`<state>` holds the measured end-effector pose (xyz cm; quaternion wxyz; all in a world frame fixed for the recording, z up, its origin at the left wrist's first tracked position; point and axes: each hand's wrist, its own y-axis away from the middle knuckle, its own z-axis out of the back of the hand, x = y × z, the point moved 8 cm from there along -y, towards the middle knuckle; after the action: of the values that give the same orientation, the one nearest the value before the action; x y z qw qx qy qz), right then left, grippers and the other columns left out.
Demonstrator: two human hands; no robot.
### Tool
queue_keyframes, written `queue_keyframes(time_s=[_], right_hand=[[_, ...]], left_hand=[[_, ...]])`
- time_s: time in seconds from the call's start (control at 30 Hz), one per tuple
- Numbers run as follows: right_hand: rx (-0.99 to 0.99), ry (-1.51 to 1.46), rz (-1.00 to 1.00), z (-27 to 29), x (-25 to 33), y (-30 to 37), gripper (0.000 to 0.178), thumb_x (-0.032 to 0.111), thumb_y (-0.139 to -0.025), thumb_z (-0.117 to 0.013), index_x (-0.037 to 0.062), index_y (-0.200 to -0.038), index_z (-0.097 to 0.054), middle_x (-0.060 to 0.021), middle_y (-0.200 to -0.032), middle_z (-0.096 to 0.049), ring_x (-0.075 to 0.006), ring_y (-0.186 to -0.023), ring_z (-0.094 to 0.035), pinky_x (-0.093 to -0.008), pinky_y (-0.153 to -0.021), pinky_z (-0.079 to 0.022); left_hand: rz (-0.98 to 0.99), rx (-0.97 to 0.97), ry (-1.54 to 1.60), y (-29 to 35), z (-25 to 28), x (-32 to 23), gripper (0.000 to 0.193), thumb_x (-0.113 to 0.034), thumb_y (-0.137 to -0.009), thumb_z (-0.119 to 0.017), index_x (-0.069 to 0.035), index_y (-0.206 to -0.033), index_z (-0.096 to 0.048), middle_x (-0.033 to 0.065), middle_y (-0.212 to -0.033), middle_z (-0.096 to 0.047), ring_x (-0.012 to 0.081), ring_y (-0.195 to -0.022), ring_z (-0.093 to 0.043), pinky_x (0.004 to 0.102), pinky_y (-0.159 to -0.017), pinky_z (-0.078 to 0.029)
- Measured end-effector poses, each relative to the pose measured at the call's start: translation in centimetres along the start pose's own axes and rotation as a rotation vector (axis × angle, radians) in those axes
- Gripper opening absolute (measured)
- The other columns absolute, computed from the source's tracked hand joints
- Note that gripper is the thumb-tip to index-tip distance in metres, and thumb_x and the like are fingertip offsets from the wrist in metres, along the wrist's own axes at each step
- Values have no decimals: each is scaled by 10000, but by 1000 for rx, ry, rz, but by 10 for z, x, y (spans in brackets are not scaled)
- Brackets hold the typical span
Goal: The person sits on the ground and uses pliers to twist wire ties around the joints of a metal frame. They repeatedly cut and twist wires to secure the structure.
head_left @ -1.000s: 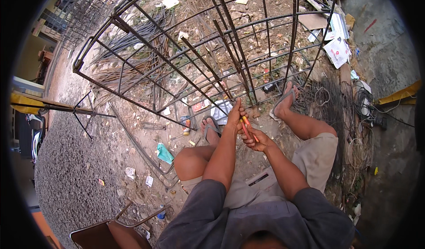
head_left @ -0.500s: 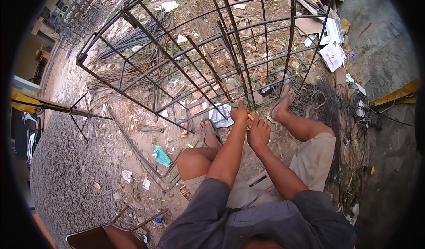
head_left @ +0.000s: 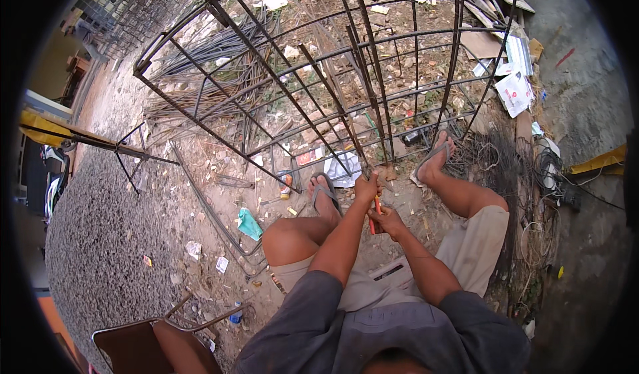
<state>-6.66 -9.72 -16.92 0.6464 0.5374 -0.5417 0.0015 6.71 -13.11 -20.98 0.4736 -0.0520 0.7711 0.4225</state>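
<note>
Low between my feet, my left hand (head_left: 366, 189) is closed at the near end of a steel bar in the rebar cage (head_left: 299, 74). What its fingers grip is hidden. Just below and to the right, my right hand (head_left: 388, 223) is wrapped on a tool with red-orange handles (head_left: 375, 222), which looks like pliers. The tool's upper end disappears under the left hand. Dark bars of the cage rise away from me, tied across by thinner rods.
Loose rods (head_left: 226, 61) lie in a heap beyond the cage. A tangle of thin wire (head_left: 489, 158) is beside my right foot. Gravel (head_left: 113, 254) spreads on the left, near a metal-framed chair (head_left: 133, 347). A yellow-wrapped bar on a stand (head_left: 100, 146) juts in from the left.
My right hand has come nearer to my body, its fingers going from loosely spread to curled round the red handle. The left hand stays closed, slightly lower. The whole view has shifted a little.
</note>
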Motion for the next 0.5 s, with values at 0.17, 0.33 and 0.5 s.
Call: queue_keyframes(time_s=[0.17,0.33,0.5], right_hand=[[-154,332,288,24,9,12,455,260,-760,-824,12,-1053,-579,-25,-701,-605,-154,-571,-595,-304,-511,-458],[-724,1044,342,57,7,44,675,494,-730,-802,-7,-1151,-635,-149,-871,-687,-293,-786,-683,-387,-747,-530],[-399,923,156,79,31,50,857,561,-799,-725,-48,-1367,-524,-195,-907,-720,-305,-822,-703,-392,-768,-535]], left_hand=[[12,97,-226,24,-15,-3,503,-429,-932,-645,19,-1142,-561,158,-913,-678,254,-778,-693,399,-677,-550],[-335,-23,-825,50,5,-67,803,-539,-820,-716,94,-1276,-527,237,-1080,-678,332,-1024,-675,398,-889,-512],[-698,85,-704,143,-4,-199,781,-430,-837,-727,79,-1372,-470,282,-1222,-619,328,-1007,-691,397,-885,-531]])
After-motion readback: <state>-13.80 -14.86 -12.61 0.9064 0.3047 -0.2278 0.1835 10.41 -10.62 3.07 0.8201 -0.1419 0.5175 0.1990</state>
